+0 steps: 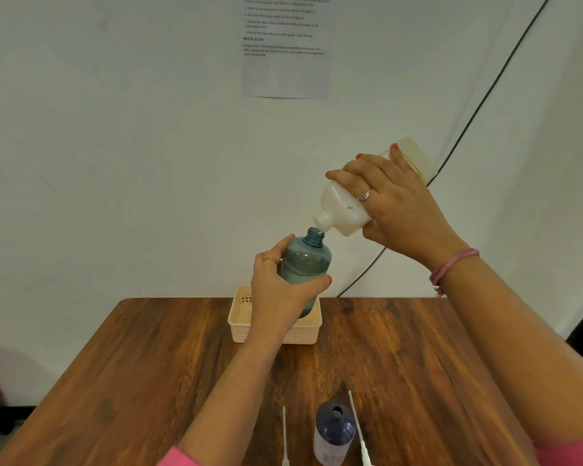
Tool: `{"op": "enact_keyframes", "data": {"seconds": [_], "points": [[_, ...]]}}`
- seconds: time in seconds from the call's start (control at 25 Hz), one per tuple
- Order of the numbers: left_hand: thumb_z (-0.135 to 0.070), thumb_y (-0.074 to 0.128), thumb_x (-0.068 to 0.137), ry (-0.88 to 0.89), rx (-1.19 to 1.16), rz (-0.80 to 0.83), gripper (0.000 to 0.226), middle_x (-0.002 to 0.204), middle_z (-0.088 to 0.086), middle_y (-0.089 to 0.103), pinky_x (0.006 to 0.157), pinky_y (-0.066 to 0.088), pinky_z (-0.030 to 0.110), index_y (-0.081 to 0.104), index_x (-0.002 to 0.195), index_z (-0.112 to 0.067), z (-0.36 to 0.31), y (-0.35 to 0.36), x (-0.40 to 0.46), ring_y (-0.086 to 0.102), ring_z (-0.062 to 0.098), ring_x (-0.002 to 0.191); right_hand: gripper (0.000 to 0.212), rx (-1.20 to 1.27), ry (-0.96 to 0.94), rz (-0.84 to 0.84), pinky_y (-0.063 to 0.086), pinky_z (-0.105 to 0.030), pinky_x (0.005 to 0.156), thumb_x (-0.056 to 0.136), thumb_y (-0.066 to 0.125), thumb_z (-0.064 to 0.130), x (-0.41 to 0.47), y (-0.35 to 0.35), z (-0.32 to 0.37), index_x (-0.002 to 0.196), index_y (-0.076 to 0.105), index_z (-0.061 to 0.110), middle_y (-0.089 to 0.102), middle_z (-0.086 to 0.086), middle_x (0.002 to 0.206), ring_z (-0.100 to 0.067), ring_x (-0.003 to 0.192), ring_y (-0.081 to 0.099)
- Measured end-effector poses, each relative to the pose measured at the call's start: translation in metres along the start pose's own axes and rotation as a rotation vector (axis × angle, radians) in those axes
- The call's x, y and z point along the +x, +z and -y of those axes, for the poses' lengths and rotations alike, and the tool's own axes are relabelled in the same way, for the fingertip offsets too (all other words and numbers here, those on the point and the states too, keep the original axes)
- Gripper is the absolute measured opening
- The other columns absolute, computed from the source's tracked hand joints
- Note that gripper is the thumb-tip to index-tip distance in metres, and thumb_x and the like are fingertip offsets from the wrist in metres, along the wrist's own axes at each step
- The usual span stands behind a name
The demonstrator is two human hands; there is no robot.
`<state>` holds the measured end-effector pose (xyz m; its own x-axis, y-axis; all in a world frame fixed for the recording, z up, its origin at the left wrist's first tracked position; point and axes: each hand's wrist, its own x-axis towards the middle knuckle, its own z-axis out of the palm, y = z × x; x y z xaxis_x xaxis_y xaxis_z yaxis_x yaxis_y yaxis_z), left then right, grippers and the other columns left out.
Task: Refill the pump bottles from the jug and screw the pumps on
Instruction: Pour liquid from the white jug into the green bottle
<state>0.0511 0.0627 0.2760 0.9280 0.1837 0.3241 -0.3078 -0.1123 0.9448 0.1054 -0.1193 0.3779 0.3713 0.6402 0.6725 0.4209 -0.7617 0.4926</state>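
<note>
My left hand [280, 290] grips a teal see-through pump bottle [305, 260] and holds it in the air above the basket, its open mouth up and tilted right. Liquid fills its lower part. My right hand [394, 210] grips the white jug [344, 210], tipped down to the left so its spout sits just at the bottle's mouth. A dark blue bottle [334, 428] with an open neck stands on the table near the front edge. Two pump tubes lie beside it, one on the left [284, 435] and one on the right [357, 428].
A cream plastic basket [239, 317] sits at the back middle of the wooden table [148, 364], right under the teal bottle. A printed sheet [285, 45] hangs on the white wall behind. A dark cable [485, 95] runs down the wall at the right.
</note>
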Motion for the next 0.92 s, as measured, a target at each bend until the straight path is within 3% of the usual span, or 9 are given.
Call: {"op": "enact_keyframes", "data": {"seconds": [0.92], "points": [[-0.017,0.088,0.061,-0.011,0.001,0.010,0.080,0.121,-0.004,0.048,0.089,0.055,0.031,0.049,0.129,-0.033,0.0015,0.0019,0.0024,0.053,0.007,0.104,0.080,-0.059,-0.055,-0.065,0.019,-0.056,0.111,0.069,0.077,0.008,0.0045,0.0045,-0.0027,0.137,0.038,0.021,0.055,-0.009,0.126,-0.032,0.125,0.045]]}}
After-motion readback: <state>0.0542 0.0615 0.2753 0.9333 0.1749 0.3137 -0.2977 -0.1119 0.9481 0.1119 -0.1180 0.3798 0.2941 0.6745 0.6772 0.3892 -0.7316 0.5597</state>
